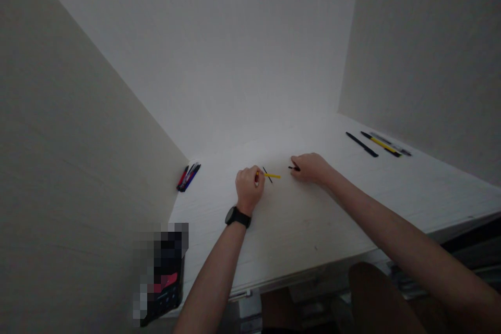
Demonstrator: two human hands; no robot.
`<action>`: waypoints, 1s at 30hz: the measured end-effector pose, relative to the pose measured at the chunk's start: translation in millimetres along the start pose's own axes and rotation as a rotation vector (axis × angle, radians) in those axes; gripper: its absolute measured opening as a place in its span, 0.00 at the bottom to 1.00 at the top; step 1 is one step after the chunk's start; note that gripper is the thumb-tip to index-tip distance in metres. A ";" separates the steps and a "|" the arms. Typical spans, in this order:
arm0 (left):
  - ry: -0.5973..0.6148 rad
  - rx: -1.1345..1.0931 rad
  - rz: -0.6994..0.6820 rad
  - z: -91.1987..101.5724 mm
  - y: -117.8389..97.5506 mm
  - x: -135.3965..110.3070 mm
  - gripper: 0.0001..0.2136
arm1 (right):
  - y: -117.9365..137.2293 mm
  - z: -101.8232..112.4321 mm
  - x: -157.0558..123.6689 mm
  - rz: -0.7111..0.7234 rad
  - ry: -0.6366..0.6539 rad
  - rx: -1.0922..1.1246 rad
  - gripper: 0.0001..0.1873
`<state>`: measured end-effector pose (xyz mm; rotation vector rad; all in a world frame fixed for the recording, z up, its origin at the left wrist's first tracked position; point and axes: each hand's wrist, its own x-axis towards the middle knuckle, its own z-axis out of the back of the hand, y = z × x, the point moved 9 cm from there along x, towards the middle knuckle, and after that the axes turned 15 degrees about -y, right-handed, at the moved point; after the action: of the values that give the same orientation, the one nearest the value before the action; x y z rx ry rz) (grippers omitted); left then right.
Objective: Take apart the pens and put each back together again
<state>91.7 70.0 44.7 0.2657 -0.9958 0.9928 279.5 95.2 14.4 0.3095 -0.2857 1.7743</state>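
Note:
My left hand (249,188), with a black watch (237,217) on the wrist, is curled shut on a yellow pen (271,175) whose tip sticks out to the right over the white desk (313,209). A thin dark piece (267,175) lies crossed over the pen just past my fingers. My right hand (312,168) rests on the desk a short way to the right, fingers closed on a small black piece (293,168) that pokes out on its left side.
A bundle of red, blue and black pens (188,177) lies at the desk's far left corner. Three pens, two black and one yellow (376,144), lie at the back right. A dark box (166,276) sits at the front left edge. White walls enclose three sides.

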 end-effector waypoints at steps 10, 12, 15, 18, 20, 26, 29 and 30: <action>0.079 0.019 0.029 -7.0 2.1 -1.0 0.16 | 44.9 13.5 6.2 -0.033 -0.144 1.173 0.15; 0.103 0.017 0.075 -8.7 5.5 -0.8 0.15 | 36.0 8.4 7.5 -0.098 -0.199 1.165 0.12; 0.082 0.053 0.189 -5.9 16.1 0.2 0.15 | 12.3 6.3 8.2 -0.196 -0.323 0.944 0.10; 0.080 0.101 0.242 -4.5 22.0 0.0 0.16 | -1.1 7.1 7.8 -0.218 -0.375 0.704 0.10; 0.091 0.113 0.240 -5.2 22.2 -0.3 0.17 | -2.1 6.0 8.0 -0.202 -0.363 0.601 0.11; 0.098 0.121 0.245 -6.9 24.5 -1.6 0.18 | 1.9 6.7 8.5 -0.163 -0.357 0.508 0.12; 0.091 0.128 0.254 -6.2 26.5 -2.0 0.18 | 2.3 10.9 8.0 -0.154 -0.373 0.508 0.12; 0.084 0.130 0.258 -5.5 27.1 -2.1 0.18 | 2.3 12.2 7.8 -0.154 -0.373 0.505 0.12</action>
<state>72.9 87.2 33.8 0.2042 -0.9046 1.2965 276.3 97.5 28.6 1.0032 -0.0669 1.6086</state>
